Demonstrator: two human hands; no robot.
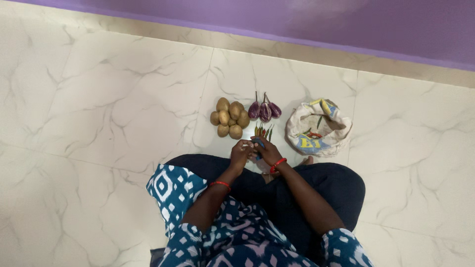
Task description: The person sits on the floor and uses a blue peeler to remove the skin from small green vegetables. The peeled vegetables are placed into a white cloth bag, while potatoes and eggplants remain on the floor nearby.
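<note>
From up here I look straight down at a person seated cross-legged on a white marbled floor, with a purple wall running along the far edge. My left hand and right hand meet just in front of the knees, fingers curled in toward one another around something small and dark; I take it for a chilli, but it is too small for me to be sure. The left fingers are bent and drawn together; the right fingers close over the same small thing from the other side, so both hands appear clamped on it (how tightly, I cannot tell). Each wrist wears a red bangle.

Just beyond the hands, almost touching them, lies a small bunch of chillies, green and reddish, pointing away from me. Further off and to the left is a heap of potatoes, packed against each other. To the right of that heap, three purple brinjals lie side by side with their stems pointing to the far side. Right of those, well apart from the potatoes, sits a cloth bag with its mouth rolled open, printed in blue and yellow, and a few more chillies show inside it.
</note>
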